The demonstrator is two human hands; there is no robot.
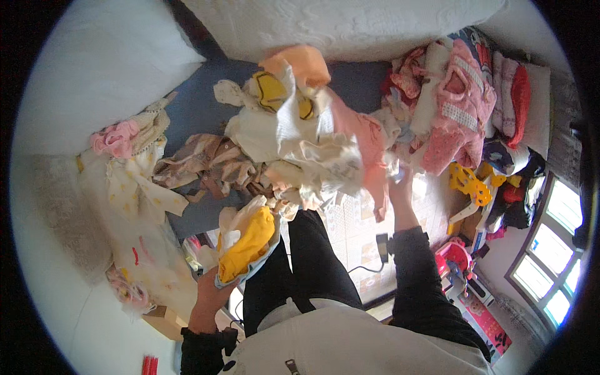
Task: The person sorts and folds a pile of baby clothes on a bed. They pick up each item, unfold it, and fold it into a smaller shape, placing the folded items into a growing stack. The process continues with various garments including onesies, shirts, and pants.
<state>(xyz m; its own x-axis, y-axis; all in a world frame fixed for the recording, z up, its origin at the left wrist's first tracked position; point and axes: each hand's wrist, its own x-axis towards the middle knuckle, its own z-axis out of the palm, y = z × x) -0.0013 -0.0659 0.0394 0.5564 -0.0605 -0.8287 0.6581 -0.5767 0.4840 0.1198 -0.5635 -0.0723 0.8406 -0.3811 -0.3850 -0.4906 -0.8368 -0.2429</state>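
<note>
My left hand [212, 293] grips a folded bundle of cloth from below. Bright yellow fabric [248, 246] shows on top of this bundle, with pale cloth around it. My right hand [401, 185] reaches forward to the right side of a loose clothes heap; blur and glare hide its fingers and whether they hold anything. Within the heap lie a white garment [311, 152], a salmon-pink garment [358, 126] hanging over the edge, and a yellow-patterned piece [271, 91]. A brown checked garment [211, 161] spreads to the left.
A pink padded child's garment [461, 108] tops the piles at right, beside a red folded cloth [519, 105]. A white dotted garment [140, 187] lies at left, above a cardboard box [164, 322]. A yellow giraffe-like toy [468, 185] and a window [546, 253] are at right.
</note>
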